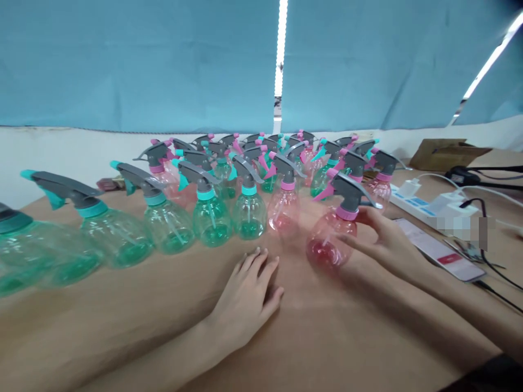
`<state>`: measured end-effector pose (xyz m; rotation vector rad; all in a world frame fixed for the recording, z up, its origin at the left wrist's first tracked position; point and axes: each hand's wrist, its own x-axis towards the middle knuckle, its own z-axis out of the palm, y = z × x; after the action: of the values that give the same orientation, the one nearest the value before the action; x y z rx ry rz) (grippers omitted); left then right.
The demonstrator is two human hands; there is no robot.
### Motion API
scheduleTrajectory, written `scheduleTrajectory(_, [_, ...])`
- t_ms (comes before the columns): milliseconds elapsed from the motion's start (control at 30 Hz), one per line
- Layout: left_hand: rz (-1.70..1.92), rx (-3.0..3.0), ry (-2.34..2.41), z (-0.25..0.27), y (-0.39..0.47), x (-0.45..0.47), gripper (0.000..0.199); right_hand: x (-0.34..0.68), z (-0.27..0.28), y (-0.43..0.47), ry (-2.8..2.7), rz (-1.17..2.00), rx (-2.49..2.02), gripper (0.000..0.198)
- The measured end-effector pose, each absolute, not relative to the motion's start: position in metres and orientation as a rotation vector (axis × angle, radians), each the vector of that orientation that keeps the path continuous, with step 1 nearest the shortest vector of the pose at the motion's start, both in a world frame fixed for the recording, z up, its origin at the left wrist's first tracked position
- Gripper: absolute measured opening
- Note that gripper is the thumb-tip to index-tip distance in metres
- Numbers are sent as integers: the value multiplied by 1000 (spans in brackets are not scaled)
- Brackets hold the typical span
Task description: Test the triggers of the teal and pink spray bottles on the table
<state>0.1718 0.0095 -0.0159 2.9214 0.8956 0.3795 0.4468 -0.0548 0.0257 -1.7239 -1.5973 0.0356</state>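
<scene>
Pink spray bottle [329, 247] left of phone [439, 247]; right hand [390, 245] part-closed round its side, thumb on near face; left hand [245, 296] loosely spread, palm down, holding nothing, farther left of phone; probably best gripped below trigger [326, 190].

Spray bottles [250, 215] stand left of phone [439, 247]; power strip [414, 206] behind

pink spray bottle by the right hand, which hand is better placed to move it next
Right, most likely: the right hand has its thumb and fingers at the pink spray bottle. The left hand is palm down, empty and apart from that bottle.
</scene>
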Motion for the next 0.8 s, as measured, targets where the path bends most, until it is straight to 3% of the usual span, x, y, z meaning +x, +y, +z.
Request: scheduleTrajectory(800, [263,2875,746,-12,18,266,44,470,30,38,-1645,-126,-1696,60])
